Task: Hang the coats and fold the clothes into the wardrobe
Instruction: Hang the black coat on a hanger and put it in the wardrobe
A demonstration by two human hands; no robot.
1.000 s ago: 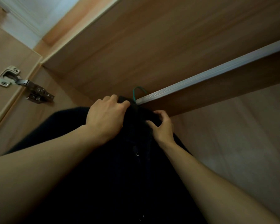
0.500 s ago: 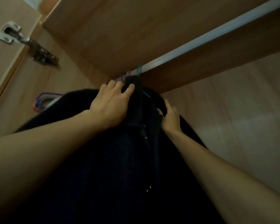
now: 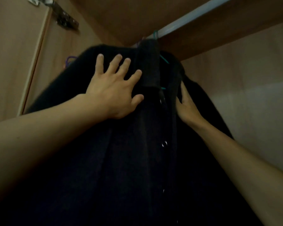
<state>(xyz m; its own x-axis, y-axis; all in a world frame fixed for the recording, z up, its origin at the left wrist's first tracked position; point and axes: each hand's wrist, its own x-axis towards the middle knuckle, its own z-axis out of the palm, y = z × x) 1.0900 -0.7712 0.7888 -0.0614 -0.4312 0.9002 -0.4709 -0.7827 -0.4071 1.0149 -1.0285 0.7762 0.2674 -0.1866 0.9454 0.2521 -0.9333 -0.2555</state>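
A black coat (image 3: 129, 160) with small metal snaps hangs on a green hanger (image 3: 155, 34) hooked over the pale wardrobe rail (image 3: 194, 15). My left hand (image 3: 113, 88) lies flat on the coat's left shoulder with its fingers spread apart. At the right side of the collar my right hand (image 3: 185, 105) has its fingers tucked into the fabric fold, so only the back of the hand shows.
The wardrobe's wooden top panel (image 3: 121, 17) is just above the rail. A metal door hinge (image 3: 62, 15) sits at the upper left, on the side wall. A purple hanger (image 3: 69, 60) peeks out behind the coat's left shoulder. The pale back wall (image 3: 243, 79) is to the right.
My left hand has let go of the collar and now rests open on the shoulder. My right hand slid down the collar's right edge. The view tilted lower.
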